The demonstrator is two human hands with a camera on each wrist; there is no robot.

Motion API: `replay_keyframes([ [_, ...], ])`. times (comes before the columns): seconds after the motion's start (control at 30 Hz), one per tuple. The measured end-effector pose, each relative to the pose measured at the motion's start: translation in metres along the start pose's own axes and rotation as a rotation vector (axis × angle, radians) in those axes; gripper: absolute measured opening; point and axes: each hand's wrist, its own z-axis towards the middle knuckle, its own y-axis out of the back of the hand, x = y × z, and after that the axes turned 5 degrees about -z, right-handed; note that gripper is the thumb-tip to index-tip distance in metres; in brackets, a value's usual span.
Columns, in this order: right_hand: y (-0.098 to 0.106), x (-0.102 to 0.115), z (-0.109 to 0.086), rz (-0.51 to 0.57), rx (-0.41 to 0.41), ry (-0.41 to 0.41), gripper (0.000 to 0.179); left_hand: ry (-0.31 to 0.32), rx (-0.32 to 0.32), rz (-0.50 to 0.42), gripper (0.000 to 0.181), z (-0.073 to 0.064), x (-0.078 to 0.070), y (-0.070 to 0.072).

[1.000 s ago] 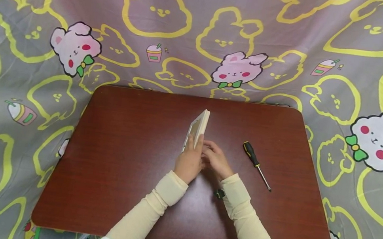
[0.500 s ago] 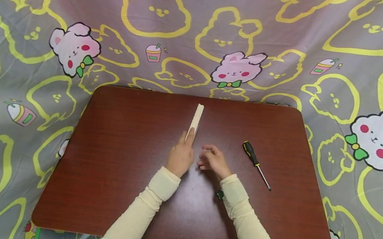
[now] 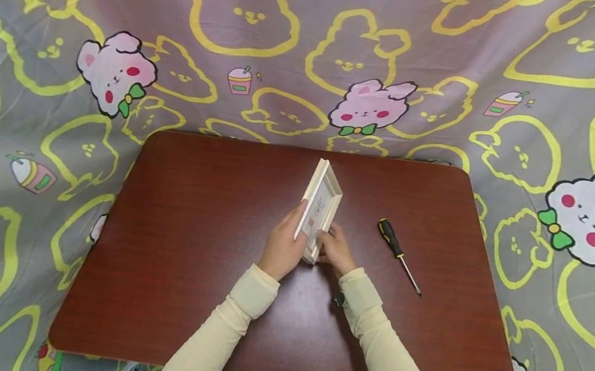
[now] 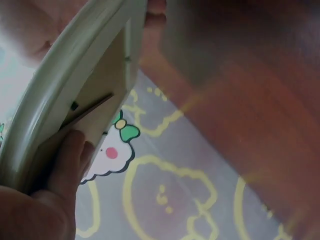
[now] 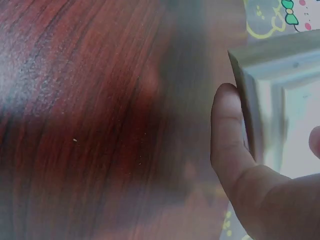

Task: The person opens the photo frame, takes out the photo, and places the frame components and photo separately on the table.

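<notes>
Both hands hold a pale picture frame (image 3: 313,184), tilted up above the table with its front side turned toward the head camera. My left hand (image 3: 283,247) grips its left side, the thumb over the front edge. At the lower right side, my right hand (image 3: 337,252) holds the rail between thumb and fingers. The left wrist view shows the brown back panel (image 4: 107,65) with small dark tabs and a thin flap (image 4: 92,111) sticking out, left fingers (image 4: 67,160) against it. In the right wrist view, a finger (image 5: 227,125) lies along the frame's outer edge.
A screwdriver (image 3: 392,240) with a black and yellow handle lies on the brown table (image 3: 186,227), right of the hands. A cartoon-patterned cloth (image 3: 293,42) hangs behind the table and along its sides.
The frame has turned from edge-on to show its front. My right hand, apart from it half a second ago, now holds its lower right side. The screwdriver stays put.
</notes>
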Motion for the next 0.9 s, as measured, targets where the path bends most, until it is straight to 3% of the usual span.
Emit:
replay_keyframes([
  [0.2,0.011,-0.001,0.001,-0.020,-0.030,-0.003,0.047,0.136,-0.012,-0.193,0.068,-0.002,0.011,0.001],
  [0.53,0.031,0.005,-0.005,-0.120,-0.075,-0.033,0.044,0.261,-0.074,-0.383,0.068,-0.013,0.038,-0.004],
  [0.7,0.034,0.000,-0.008,-0.211,-0.098,-0.032,0.047,0.363,-0.039,-0.508,0.069,-0.022,0.050,-0.010],
  [0.8,0.035,-0.004,-0.009,-0.274,-0.112,-0.033,0.050,0.404,0.003,-0.528,0.070,-0.026,0.054,-0.013],
  [0.9,0.037,-0.008,-0.010,-0.343,-0.128,-0.020,0.052,0.414,0.018,-0.487,0.071,-0.030,0.057,-0.016],
])
